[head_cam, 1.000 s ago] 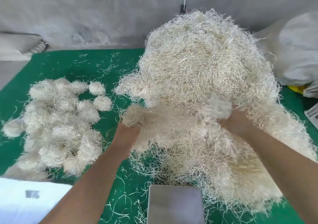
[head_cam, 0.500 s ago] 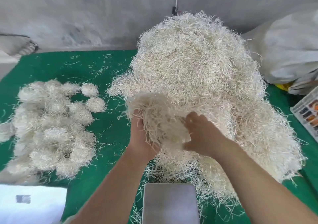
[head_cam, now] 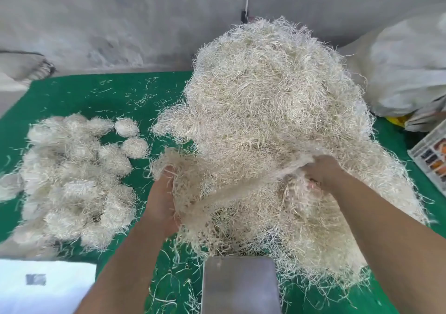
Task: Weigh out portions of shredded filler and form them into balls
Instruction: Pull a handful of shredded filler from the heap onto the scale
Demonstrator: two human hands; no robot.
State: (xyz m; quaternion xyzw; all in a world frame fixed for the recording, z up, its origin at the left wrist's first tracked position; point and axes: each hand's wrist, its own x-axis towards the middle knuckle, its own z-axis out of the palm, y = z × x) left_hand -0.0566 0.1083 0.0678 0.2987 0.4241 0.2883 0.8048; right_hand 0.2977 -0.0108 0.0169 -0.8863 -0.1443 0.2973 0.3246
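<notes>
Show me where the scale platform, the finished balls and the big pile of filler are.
scale platform (head_cam: 241, 284), head view, middle of the steel plate.
finished balls (head_cam: 72, 181), head view, centre of the cluster.
big pile of filler (head_cam: 272, 101), head view, upper middle of the heap.

The bench (head_cam: 79, 96) is covered in deep green, flecked all over with pale stray strands, and the big heap of shredded filler (head_cam: 272, 101) at centre and right of the frame is cream to straw-beige, the same tone as the formed balls (head_cam: 72, 176) at the left. At bottom centre the scale plate (head_cam: 241, 287) is dull brushed silver-grey, and at lower left a white sheet (head_cam: 45, 287) bears a small grey rectangle. The wall (head_cam: 120, 19) across the top is mottled grey, the sack (head_cam: 407, 72) at upper right is off-white, and the tray (head_cam: 432, 154) at the right edge is white with orange and dark patches
</notes>
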